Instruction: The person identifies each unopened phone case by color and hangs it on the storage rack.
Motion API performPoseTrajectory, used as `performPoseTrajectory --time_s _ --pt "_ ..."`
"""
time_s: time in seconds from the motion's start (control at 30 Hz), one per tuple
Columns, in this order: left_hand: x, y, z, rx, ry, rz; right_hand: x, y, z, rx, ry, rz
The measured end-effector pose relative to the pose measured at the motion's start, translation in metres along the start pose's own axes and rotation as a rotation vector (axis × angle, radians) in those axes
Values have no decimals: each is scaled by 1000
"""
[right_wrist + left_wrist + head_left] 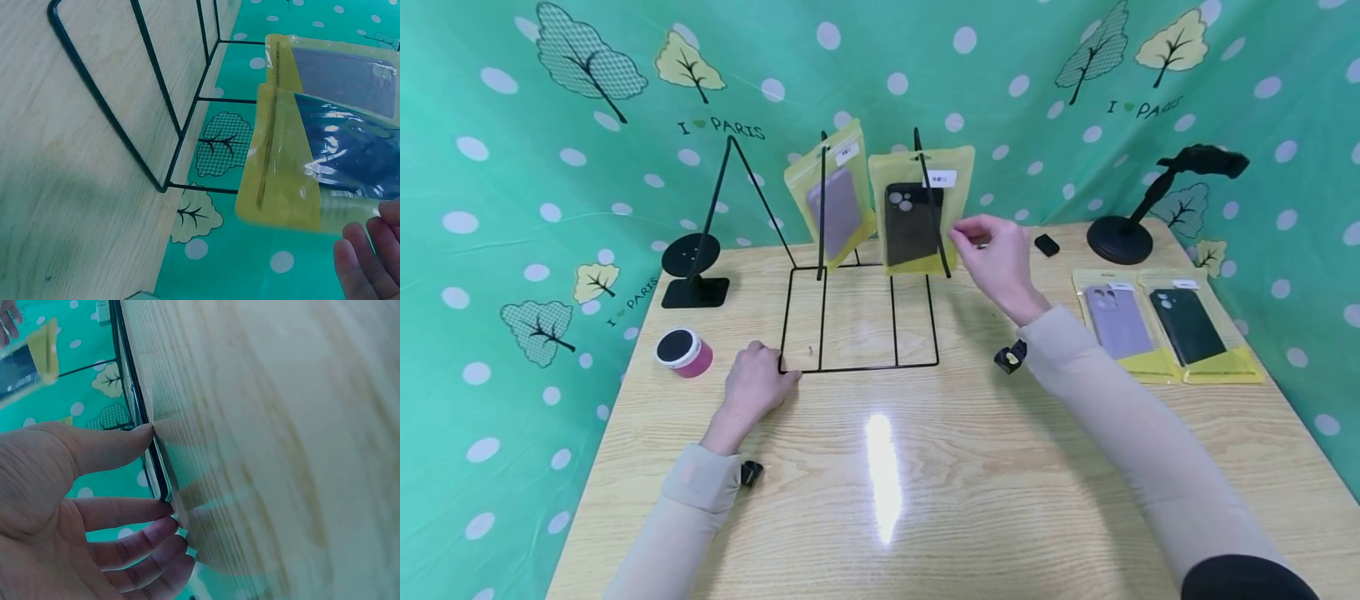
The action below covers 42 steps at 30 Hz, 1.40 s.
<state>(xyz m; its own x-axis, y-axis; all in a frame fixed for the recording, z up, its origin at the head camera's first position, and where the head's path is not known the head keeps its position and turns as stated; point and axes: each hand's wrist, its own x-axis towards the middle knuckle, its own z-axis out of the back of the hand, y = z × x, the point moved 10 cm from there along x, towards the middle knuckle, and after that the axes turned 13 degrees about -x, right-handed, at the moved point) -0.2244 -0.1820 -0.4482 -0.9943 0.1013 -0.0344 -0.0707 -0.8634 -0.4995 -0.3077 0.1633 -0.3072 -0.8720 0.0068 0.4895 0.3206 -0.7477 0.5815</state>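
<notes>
A black wire display rack stands on the wooden table. On its hooks hang two clear yellow-edged bags, one with a purple phone case, tilted, and one with a black phone case. My left hand holds the front left corner of the rack's base between thumb and index finger, as the left wrist view also shows at the wire. With thumb and fingertips my right hand pinches the right edge of the bagged black case; in the right wrist view the fingers are partly cut off by the frame.
To the right lie two more bagged cases, one purple and one black, below a black stand. A small black object lies behind my right hand. At left are another black stand and a pink jar.
</notes>
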Motion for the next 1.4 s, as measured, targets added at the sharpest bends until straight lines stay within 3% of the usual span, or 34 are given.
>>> performPoseTrajectory --time_s 0.33,0.63,0.93,1.4 --pt "0 1 0 2 -9 -3 -11 -19 12 -86 39 11" --pt "0 1 0 5 -12 -2 -22 -47 20 -144 95 -55" --pt "0 1 2 6 -18 -6 -39 -69 32 -190 155 -56" --pt "1 1 0 13 -11 -5 -79 -121 53 -358 329 -134"
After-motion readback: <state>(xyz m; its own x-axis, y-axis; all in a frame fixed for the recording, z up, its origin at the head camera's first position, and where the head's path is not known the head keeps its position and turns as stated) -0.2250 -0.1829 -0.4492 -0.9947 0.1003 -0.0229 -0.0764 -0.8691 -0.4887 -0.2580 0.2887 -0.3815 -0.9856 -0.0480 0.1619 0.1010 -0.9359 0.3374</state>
